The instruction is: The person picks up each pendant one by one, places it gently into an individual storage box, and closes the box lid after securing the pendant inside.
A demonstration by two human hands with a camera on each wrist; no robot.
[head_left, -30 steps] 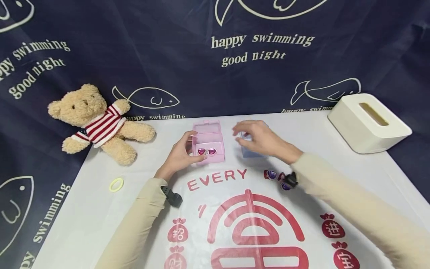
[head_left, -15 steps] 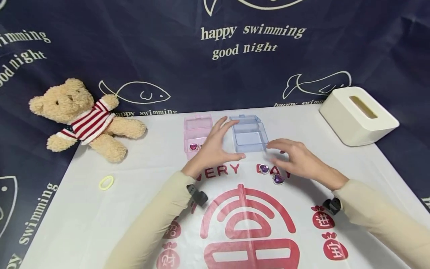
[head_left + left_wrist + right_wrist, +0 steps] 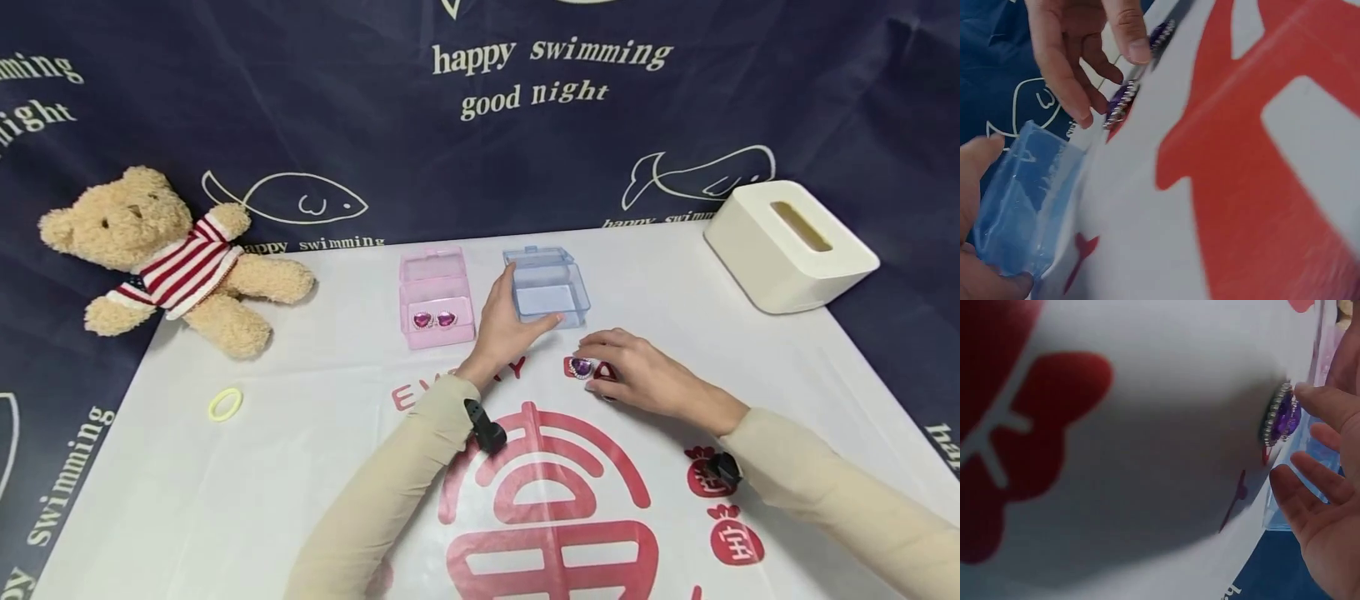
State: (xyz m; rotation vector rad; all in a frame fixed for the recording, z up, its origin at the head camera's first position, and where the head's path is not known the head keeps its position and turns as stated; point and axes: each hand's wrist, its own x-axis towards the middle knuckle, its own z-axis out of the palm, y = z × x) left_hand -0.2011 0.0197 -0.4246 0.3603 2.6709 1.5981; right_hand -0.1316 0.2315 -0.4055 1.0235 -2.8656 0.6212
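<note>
My left hand (image 3: 517,318) grips the near left corner of an open clear blue box (image 3: 547,292); in the left wrist view its thumb and a finger clasp that blue box (image 3: 1022,200). Just in front of the box my right hand (image 3: 611,367) reaches down onto two purple heart gems (image 3: 581,367) on the mat, and one fingertip touches a purple gem (image 3: 1280,417). The second gem is mostly hidden under that hand. An open pink box (image 3: 437,300) to the left holds two pink heart gems (image 3: 434,320).
A teddy bear (image 3: 168,258) lies at the mat's far left corner, with a yellow ring (image 3: 225,404) nearer on the left. A white tissue box (image 3: 787,246) stands at the far right. The white mat (image 3: 300,467) carries red print.
My left hand left the pink box and took hold of the blue box. My right hand drew back from the blue box and came down onto the purple gems.
</note>
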